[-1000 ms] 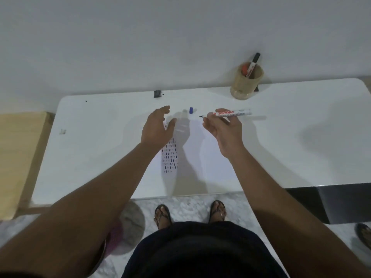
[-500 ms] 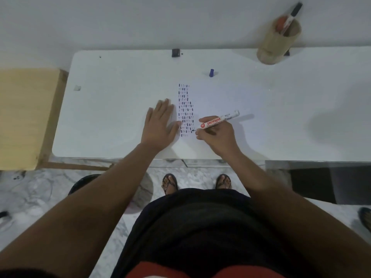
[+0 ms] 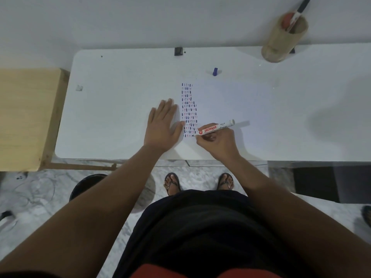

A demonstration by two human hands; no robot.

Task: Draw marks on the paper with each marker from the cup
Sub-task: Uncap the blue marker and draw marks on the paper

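A white sheet of paper (image 3: 220, 101) lies on the white table (image 3: 120, 109), with a column of short blue, red and dark marks (image 3: 189, 109) down its left part. My right hand (image 3: 217, 142) grips an uncapped white marker (image 3: 217, 128) with a red label, its tip touching the paper at the foot of the column. My left hand (image 3: 163, 125) lies flat, fingers spread, pressing on the paper's left edge. A blue cap (image 3: 215, 71) stands beyond the paper. At the back right, a tan cup (image 3: 281, 43) holds a black-capped marker (image 3: 297, 15) and a red-capped one.
A wooden side table (image 3: 26, 117) adjoins the left edge. A small black object (image 3: 178, 51) sits at the table's back edge and a white scrap (image 3: 79, 88) at the left. A dark stool (image 3: 84, 185) and my sandalled feet are below the front edge.
My hands came down from the air toward the near part of the paper. The left hand flattened onto the sheet and the marker tip dropped to the bottom of the column.
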